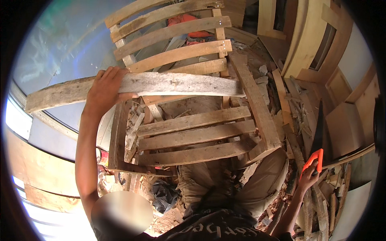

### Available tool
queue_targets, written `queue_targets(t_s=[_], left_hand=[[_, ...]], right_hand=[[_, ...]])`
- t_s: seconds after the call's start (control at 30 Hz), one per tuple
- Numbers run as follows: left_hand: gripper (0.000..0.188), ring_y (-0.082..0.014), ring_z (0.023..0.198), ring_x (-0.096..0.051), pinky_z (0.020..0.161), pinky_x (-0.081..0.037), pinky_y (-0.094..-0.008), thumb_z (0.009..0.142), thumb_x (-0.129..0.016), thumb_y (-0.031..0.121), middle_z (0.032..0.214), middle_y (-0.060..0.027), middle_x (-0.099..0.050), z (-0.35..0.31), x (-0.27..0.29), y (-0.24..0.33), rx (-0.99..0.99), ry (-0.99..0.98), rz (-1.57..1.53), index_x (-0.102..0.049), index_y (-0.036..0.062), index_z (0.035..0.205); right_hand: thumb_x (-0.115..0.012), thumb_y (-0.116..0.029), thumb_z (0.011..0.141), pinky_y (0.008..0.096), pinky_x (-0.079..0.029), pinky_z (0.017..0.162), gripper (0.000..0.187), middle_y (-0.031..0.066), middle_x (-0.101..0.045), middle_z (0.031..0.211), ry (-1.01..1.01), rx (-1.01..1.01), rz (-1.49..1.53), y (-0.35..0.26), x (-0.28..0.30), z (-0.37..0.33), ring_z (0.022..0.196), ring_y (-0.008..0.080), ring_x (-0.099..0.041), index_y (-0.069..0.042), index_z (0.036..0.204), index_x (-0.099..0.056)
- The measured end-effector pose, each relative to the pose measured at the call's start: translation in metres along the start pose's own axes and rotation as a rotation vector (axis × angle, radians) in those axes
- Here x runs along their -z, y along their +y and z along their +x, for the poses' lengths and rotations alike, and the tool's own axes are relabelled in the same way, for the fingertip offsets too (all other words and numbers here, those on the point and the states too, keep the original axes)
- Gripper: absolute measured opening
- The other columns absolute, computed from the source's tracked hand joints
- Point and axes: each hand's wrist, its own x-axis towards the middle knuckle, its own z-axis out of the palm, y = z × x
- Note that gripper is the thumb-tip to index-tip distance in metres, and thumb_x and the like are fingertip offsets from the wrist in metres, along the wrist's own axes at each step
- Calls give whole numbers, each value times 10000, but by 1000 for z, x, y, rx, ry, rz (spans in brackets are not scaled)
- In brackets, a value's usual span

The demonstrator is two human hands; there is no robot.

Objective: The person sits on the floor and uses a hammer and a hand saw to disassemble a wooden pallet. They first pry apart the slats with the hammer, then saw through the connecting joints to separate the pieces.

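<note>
Floor in here is dusty and mostly buried in wood scraps and shavings, with a shiny blue-grey panel along the left and wooden frames standing on the right. A slatted wooden chair fills the middle, front edge right by the person's legs. Left hand has its fingers wrapped over a loose board lying crosswise in front of the backrest; its left end pokes well past the chair, its right end is at the armrest, can't tell if they touch. Right hand has its fingers closed round the orange handle of a saw, blade up, plank pile just below, so that side's pretty cramped
</note>
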Motion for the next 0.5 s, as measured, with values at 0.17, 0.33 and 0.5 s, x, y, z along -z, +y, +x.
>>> queue_targets(t_s=[0.17,0.33,0.5], left_hand=[[829,-313,1211,-514,1066,-370,-467,693,-659,627,1237,-149,-576,-14,-7,-4,-34,62,40,-544,46,1273],[763,-332,1136,-535,1010,-399,-459,626,-782,466,1174,-130,-594,-15,24,-11,-17,-61,-184,-575,49,1231],[754,-375,1065,-540,945,-429,-450,498,-860,243,1088,-148,-600,-45,23,-44,20,-70,-284,-582,37,1168]], right_hand=[[-565,-331,1006,230,-253,458,364,-69,-398,599,7,-88,175,-46,-13,-5,515,22,-332,-114,735,-458],[-550,-344,1011,222,-266,451,355,-62,-388,601,53,-80,198,-72,1,-14,508,31,-337,-107,757,-476],[-513,-325,1028,215,-265,449,345,-56,-378,610,59,-62,259,-95,8,-24,513,32,-320,-92,777,-476]])
